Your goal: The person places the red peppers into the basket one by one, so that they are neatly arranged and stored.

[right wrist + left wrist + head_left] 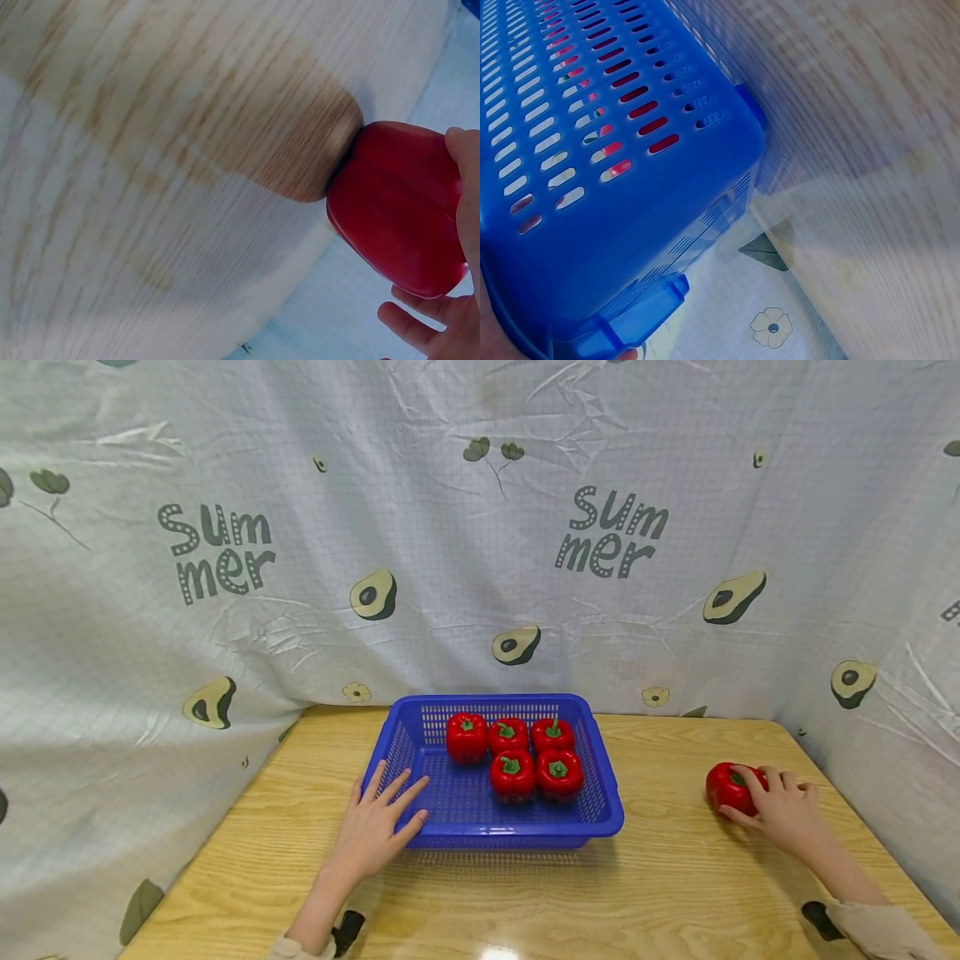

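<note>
On the right side of the table, a red bell pepper (724, 788) with a green stem top lies under my right hand (787, 812). Thumb and fingers curl over it from either side. In the right wrist view the bell pepper (397, 210) is against the wood, with the hand (451, 330) along its right side. My left hand (375, 827) rests with fingers spread at the front left corner of a blue plastic basket (517, 842). Inside that basket stand several more red bell peppers (512, 775), grouped towards its right and back.
The light wood table (660, 885) carries the basket near its back edge. Behind and at the sides hangs a pale cloth (435, 527) printed with avocados and lettering. Bare wood lies between the basket and the right hand.
</note>
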Demonstrator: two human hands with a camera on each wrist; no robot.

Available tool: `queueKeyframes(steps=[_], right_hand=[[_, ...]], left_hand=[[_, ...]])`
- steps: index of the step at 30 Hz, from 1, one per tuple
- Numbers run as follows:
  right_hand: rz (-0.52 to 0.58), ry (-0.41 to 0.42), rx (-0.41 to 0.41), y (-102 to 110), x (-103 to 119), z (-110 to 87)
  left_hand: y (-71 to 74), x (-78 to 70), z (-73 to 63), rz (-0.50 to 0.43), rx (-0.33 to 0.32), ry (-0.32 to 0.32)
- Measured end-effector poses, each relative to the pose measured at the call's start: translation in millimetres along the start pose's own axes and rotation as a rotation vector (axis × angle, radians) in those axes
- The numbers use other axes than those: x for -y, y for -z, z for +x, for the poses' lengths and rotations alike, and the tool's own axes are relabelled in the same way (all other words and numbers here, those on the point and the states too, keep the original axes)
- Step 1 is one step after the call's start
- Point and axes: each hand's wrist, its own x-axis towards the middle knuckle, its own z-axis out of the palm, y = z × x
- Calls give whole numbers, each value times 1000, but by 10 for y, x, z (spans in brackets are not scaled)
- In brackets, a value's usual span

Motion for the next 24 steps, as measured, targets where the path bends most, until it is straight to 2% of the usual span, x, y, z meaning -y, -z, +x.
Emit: queueKeyframes(steps=[13,18,24], right_hand=[[-52,-10,1,-8,14,63],[-63,26,-30,11,17,84],[-40,55,2,25,22,105]], left_hand=[[3,3,0,13,29,11],[4,2,2,10,26,8],[-2,5,5,9,24,8]])
